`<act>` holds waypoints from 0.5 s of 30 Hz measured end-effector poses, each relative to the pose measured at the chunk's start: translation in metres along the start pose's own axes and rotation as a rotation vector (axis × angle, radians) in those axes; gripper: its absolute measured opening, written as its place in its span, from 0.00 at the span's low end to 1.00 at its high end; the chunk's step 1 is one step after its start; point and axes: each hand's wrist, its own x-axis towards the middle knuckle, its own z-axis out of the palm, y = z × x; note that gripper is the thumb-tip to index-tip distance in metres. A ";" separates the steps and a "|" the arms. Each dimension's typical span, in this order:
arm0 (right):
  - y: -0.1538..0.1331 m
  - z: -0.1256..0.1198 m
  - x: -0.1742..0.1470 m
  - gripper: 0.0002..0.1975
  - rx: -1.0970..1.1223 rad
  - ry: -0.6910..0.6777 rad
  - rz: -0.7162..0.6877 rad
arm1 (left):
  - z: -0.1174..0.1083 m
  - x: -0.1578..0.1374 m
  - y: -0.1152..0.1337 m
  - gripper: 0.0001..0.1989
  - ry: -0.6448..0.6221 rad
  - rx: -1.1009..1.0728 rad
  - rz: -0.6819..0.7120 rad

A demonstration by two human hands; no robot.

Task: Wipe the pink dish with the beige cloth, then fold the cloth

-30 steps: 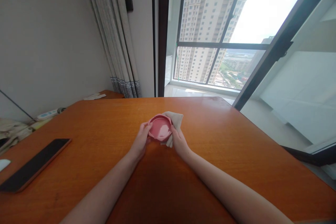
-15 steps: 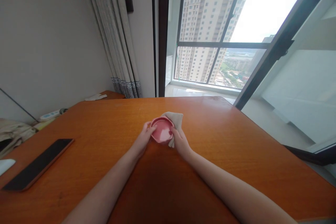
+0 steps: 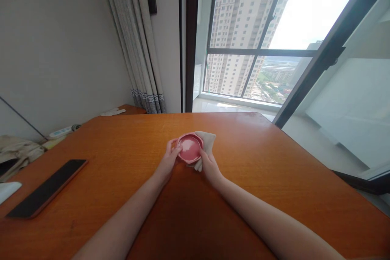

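A small pink dish with a raised rim is held between my two hands above the table, its hollow side toward me. My left hand pinches the dish's left edge, thumb over the rim and fingers behind. At the right edge, my right hand grips the dish together with a pale grey cloth. The cloth is bunched behind and beneath the dish, with one corner sticking out at the upper right. Most of the right hand's fingers are hidden behind cloth and dish.
The brown wooden table spreads around my arms. A black phone-like slab lies at the left, near a white object at the edge. A power strip and crumpled fabric are beyond. Window frames stand behind the far edge.
The dish has turned slightly in my hands, and its glossy highlight has shifted. More cloth shows below it and at its right. Both hands keep their hold; the view has shifted a little.
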 end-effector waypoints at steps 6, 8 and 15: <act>-0.004 -0.003 0.007 0.21 -0.051 -0.087 0.020 | -0.004 0.005 -0.005 0.17 0.045 0.011 0.059; -0.004 0.005 0.000 0.23 -0.061 -0.084 0.023 | -0.004 0.007 -0.007 0.16 0.097 -0.074 0.110; -0.008 -0.005 0.003 0.21 -0.131 0.013 -0.081 | 0.003 -0.003 0.005 0.21 -0.088 -0.121 -0.033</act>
